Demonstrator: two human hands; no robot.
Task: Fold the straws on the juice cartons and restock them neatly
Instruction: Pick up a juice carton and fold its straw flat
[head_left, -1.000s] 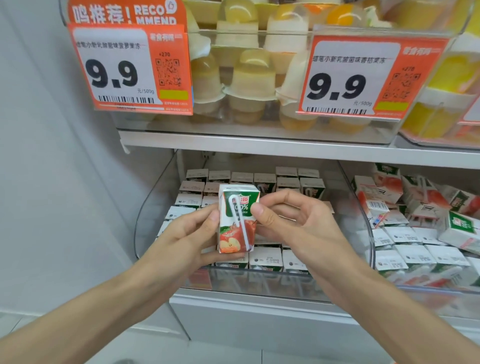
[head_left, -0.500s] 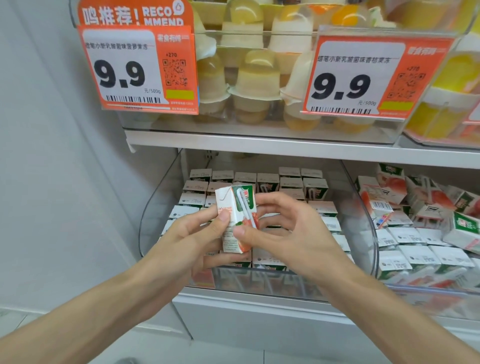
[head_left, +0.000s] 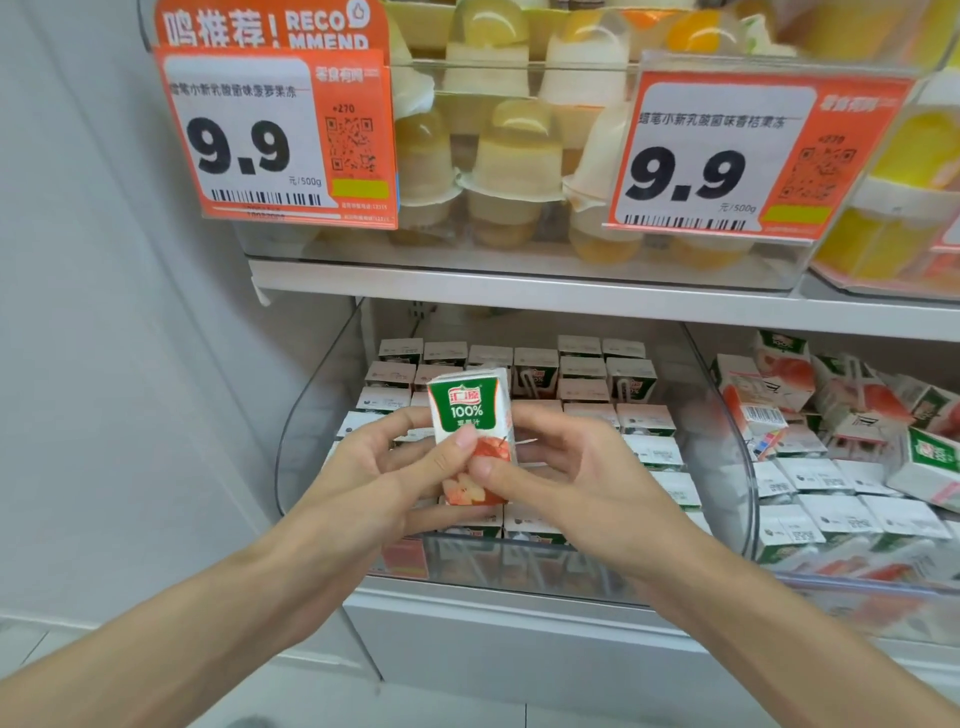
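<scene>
A small green, white and red apple juice carton (head_left: 466, 415) is held upright in front of the lower shelf, its printed 100% face toward me. My left hand (head_left: 384, 478) grips its left side with the thumb on the front. My right hand (head_left: 566, 478) pinches its lower right edge, fingers curled behind. A thin straw tip (head_left: 525, 442) pokes out from the carton's right side; the rest of the straw is hidden. Behind my hands, a clear curved bin (head_left: 311, 415) holds several rows of like cartons (head_left: 587, 379) standing upright.
To the right, a second clear bin (head_left: 883, 582) holds several cartons (head_left: 841, 415), some tumbled at the back. The white shelf (head_left: 571, 296) above carries jelly cups (head_left: 519, 156) behind two orange 9.9 price tags (head_left: 275, 140). A grey wall (head_left: 104, 312) is at left.
The carton has been turned in my hands: its straw side faced me before, now the front face does. My view has moved closer to the shelf.
</scene>
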